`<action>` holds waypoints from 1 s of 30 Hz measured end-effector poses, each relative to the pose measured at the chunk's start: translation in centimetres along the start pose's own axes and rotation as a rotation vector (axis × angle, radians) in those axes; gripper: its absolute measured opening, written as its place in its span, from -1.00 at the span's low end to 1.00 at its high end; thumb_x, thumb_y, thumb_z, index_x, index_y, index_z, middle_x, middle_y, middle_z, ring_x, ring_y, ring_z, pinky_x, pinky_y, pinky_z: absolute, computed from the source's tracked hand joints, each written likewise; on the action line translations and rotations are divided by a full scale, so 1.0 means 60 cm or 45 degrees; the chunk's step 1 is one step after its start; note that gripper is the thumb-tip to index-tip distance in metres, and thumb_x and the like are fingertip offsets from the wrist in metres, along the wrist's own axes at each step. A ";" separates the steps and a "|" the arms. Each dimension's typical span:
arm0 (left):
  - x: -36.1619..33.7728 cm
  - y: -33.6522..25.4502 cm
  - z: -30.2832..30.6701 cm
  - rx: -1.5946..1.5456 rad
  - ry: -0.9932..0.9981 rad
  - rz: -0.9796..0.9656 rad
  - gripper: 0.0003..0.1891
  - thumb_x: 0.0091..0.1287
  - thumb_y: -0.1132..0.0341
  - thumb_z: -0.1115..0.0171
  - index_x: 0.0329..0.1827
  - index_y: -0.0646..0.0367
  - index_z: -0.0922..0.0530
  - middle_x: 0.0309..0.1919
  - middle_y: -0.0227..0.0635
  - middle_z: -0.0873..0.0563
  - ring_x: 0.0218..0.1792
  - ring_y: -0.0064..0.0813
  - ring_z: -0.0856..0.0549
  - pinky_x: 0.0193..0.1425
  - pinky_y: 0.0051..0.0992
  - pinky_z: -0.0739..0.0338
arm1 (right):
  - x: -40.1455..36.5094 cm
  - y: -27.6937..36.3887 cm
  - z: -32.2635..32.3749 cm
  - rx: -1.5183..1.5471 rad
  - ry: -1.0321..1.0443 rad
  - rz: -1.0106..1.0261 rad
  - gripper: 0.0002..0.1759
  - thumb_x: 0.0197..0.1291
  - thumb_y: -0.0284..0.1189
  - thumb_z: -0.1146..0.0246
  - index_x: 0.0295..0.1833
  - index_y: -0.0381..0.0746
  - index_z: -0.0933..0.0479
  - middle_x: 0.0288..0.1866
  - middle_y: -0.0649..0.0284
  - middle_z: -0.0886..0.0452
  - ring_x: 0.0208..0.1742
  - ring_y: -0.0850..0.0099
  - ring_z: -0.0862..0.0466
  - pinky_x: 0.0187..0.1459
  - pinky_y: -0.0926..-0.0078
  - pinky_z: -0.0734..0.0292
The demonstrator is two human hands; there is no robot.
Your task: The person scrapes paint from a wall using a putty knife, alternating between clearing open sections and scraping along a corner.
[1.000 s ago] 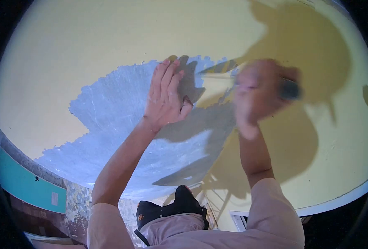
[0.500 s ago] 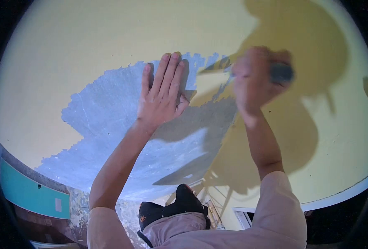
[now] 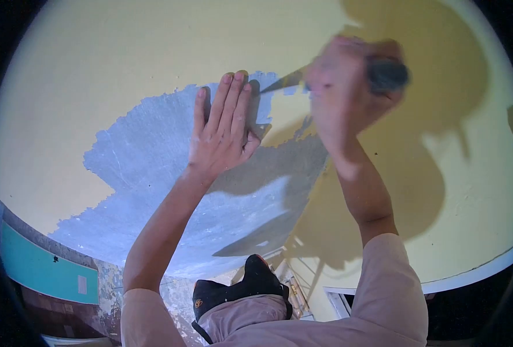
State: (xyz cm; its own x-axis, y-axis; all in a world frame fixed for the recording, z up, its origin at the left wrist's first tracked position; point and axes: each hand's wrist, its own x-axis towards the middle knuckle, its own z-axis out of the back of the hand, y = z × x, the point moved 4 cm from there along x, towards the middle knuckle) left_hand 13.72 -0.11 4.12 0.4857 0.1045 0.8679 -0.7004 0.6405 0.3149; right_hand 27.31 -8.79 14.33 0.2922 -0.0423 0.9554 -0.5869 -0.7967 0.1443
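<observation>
My left hand (image 3: 220, 124) lies flat against the wall, fingers stretched upward, over a bare grey-blue patch (image 3: 143, 141) with ragged edges. Yellow paint (image 3: 111, 69) surrounds that patch. Blurred by motion, my right hand (image 3: 343, 92) is wrapped round the dark round-ended handle of a scraper (image 3: 387, 75). The scraper's thin blade points left along the patch's upper edge, its tip close to my left fingers. Between the hands, a yellow strip of paint stands inside the grey area.
Low at the left is a turquoise panel (image 3: 48, 263) with a small pale label. Below me, a floor with flaking pale spots (image 3: 175, 301) shows beside my dark shoes or clothing (image 3: 239, 289). A white edge (image 3: 470, 274) runs along the wall's lower right. Shadows cover the right side.
My right hand has moved up and slightly left with the scraper, its blade now nearer my left fingers. The left hand stays almost in place, flat on the wall.
</observation>
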 end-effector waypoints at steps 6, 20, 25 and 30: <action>-0.003 -0.002 0.002 -0.026 0.039 0.013 -0.26 0.00 0.22 -0.01 0.34 0.32 -0.24 0.40 -0.13 -0.25 0.44 -0.28 -0.20 0.49 -0.01 0.14 | -0.012 -0.027 0.015 0.144 -0.113 -0.255 -0.98 0.17 -0.54 -0.07 -0.30 -0.20 -0.40 -0.63 0.39 -0.41 -0.69 0.59 -0.39 -0.55 0.60 -0.36; -0.003 -0.002 -0.006 0.083 0.064 -0.044 -0.24 0.08 0.15 -0.03 0.36 0.35 -0.16 0.41 -0.04 -0.20 0.46 -0.15 -0.13 0.48 0.02 0.22 | 0.054 -0.008 0.109 1.117 -0.108 -0.182 -0.87 0.18 -0.43 -0.05 -0.39 -0.16 -0.25 -0.69 0.30 -0.33 -0.76 0.54 -0.29 -0.66 0.58 -0.28; -0.002 -0.001 -0.006 0.099 0.078 -0.052 -0.24 0.09 0.13 -0.02 0.37 0.34 -0.15 0.41 -0.03 -0.19 0.46 -0.14 -0.12 0.47 0.04 0.24 | -0.014 -0.118 0.080 0.714 -0.121 -0.309 -0.83 0.09 -0.50 -0.18 -0.16 -0.20 -0.41 -0.42 0.31 -0.49 -0.44 0.52 -0.50 -0.36 0.60 -0.46; -0.001 -0.002 -0.009 0.149 0.077 -0.058 -0.24 0.10 0.12 -0.02 0.37 0.33 -0.15 0.41 -0.01 -0.19 0.46 -0.10 -0.12 0.47 0.05 0.24 | 0.033 -0.069 0.142 1.561 -0.050 -0.377 -0.78 -0.04 -0.59 -0.25 -0.27 -0.15 -0.39 -0.44 0.40 -0.46 -0.43 0.61 -0.47 -0.41 0.56 -0.44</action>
State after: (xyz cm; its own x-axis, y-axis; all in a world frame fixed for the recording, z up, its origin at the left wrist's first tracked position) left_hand 14.06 0.20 3.79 0.5463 0.1251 0.8282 -0.7314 0.5531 0.3989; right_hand 36.72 -10.72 13.42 0.3267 0.2323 0.9161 0.5834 -0.8122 -0.0021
